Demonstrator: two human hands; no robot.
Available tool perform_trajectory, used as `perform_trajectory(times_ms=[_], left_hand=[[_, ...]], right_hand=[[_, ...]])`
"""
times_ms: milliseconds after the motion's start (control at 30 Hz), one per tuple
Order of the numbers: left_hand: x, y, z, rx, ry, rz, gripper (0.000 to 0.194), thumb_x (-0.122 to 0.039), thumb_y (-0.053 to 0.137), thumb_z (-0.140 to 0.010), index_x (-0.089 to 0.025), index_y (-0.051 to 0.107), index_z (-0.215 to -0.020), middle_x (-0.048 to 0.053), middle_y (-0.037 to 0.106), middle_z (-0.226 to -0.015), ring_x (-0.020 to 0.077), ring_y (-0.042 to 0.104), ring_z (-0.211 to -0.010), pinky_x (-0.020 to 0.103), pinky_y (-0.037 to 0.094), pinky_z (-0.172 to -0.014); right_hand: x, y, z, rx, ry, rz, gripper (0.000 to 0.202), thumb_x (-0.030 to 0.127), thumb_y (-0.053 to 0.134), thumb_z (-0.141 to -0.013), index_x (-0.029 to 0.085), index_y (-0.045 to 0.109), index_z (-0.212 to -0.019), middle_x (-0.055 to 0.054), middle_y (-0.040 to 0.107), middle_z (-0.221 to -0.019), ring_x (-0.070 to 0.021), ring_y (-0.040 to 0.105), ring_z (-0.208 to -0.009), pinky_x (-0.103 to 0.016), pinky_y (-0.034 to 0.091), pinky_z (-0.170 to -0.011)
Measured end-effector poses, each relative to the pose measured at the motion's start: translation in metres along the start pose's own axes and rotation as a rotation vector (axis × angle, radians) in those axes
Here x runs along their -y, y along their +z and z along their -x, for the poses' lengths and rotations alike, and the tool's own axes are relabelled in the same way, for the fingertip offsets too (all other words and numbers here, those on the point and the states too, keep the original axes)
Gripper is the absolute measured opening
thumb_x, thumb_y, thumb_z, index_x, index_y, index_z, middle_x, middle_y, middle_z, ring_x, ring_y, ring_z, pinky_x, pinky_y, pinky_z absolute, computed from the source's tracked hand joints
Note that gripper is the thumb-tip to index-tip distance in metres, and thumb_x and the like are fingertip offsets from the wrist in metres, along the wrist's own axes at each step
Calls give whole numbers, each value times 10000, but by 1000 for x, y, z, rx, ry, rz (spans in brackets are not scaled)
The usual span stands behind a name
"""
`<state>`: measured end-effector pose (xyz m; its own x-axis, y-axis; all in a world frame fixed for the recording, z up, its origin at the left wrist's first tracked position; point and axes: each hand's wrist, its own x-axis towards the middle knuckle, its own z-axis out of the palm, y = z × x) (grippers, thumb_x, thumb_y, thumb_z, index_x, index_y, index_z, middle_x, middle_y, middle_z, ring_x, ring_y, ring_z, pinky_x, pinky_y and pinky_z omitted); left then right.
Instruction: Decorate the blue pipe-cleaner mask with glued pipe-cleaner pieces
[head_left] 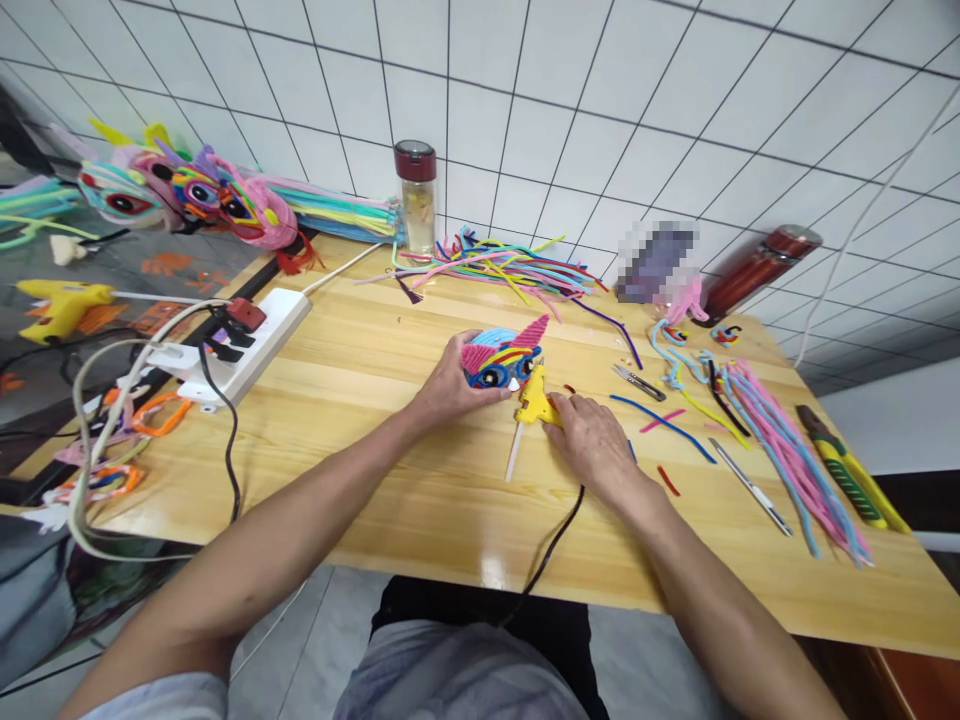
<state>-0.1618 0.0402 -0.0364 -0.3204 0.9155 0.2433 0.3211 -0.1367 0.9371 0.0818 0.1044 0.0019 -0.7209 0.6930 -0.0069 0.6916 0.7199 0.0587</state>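
Note:
My left hand [450, 385] is closed around the back of a pipe-cleaner animal head [495, 358], blue with pink ears, colourful stripes and big dark eyes. The head is held just above the wooden table [360, 480], its face turned to the right. In my right hand [592, 435] is a yellow hot glue gun [535, 397], gripped by its handle. The gun's nozzle points up beside the head's face; whether it touches is hard to tell. A pale glue stick [514, 452] sticks out of its rear, and a black cord runs down towards the table's front edge.
Loose pipe cleaners [495, 268] lie in a heap by the wall, near a glass bottle [417, 205]. Thread snips [639, 382], a craft knife [750, 487] and pliers [840, 465] lie at right. A power strip [251, 345], a second glue gun [60, 308] and finished heads [259, 210] are at left.

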Motion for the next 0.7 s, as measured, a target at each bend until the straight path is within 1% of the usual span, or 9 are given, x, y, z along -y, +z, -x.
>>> perform_trajectory(times_ms=[100, 200, 267, 300, 367, 433, 533, 600, 700], left_hand=[[0, -1, 0, 0, -17, 11, 1021, -480, 967, -639, -190, 447, -1467, 155, 563, -1444, 332, 598, -1343, 504, 483, -1179], [-1, -1, 0, -7, -42, 44, 1029, -509, 967, -636, -194, 450, -1468, 147, 586, -1421, 331, 614, -1319, 499, 503, -1151], [-1, -2, 0, -11, -38, 59, 1057, -516, 965, -638, -191, 435, -1494, 161, 565, -1463, 342, 594, -1355, 506, 487, -1171], [0, -2, -1, -10, -30, 59, 1076, -508, 965, -641, -190, 423, -1516, 171, 544, -1496, 349, 574, -1385, 510, 469, -1191], [1, -2, -1, -4, -13, 52, 1103, -482, 963, -654, -191, 403, -1559, 183, 502, -1553, 362, 530, -1441, 517, 430, -1229], [2, -2, -2, 3, 7, 54, 1099, -468, 955, -671, -189, 403, -1579, 190, 486, -1571, 369, 510, -1465, 518, 416, -1242], [5, -3, -4, 11, 46, 44, 1070, -462, 952, -676, -188, 435, -1571, 189, 492, -1559, 374, 502, -1473, 515, 406, -1252], [6, -5, -5, 16, 53, 18, 1073, -457, 961, -656, -193, 452, -1563, 181, 507, -1542, 377, 499, -1474, 518, 400, -1258], [8, -6, -8, 39, 48, -8, 1082, -441, 967, -631, -198, 466, -1558, 172, 534, -1514, 379, 505, -1466, 524, 398, -1260]], right_hand=[[-10, 2, 6, -1, 6, -104, 363, 179, 601, -980, 154, 633, -1340, -175, 769, -1152, -302, 733, -1052, -410, 532, -929], [-23, 0, 20, -84, 19, -367, 406, 202, 556, -970, 183, 600, -1373, -160, 745, -1254, -294, 719, -1141, -432, 552, -977], [-29, -2, 29, -164, 62, -564, 455, 279, 565, -975, 223, 568, -1427, -131, 729, -1311, -289, 713, -1149, -440, 573, -955], [-30, -4, 32, -204, 94, -654, 461, 333, 582, -980, 243, 572, -1432, -111, 736, -1292, -287, 717, -1117, -438, 582, -927], [-28, -6, 36, -273, 142, -814, 438, 435, 614, -985, 264, 617, -1388, -81, 755, -1199, -283, 719, -1050, -430, 587, -894], [-21, -7, 36, -300, 133, -937, 398, 487, 630, -987, 259, 666, -1311, -76, 759, -1161, -287, 712, -1064, -439, 576, -936], [-10, -4, 33, -246, 48, -999, 354, 502, 630, -998, 244, 685, -1234, -85, 754, -1170, -290, 697, -1106, -453, 552, -992], [-5, -2, 31, -223, 20, -962, 305, 508, 622, -1000, 239, 685, -1131, -73, 742, -1066, -275, 690, -1013, -432, 559, -921], [-2, 0, 29, -253, -13, -899, 261, 504, 609, -1003, 246, 639, -981, -41, 662, -929, -242, 638, -872, -390, 541, -797]])
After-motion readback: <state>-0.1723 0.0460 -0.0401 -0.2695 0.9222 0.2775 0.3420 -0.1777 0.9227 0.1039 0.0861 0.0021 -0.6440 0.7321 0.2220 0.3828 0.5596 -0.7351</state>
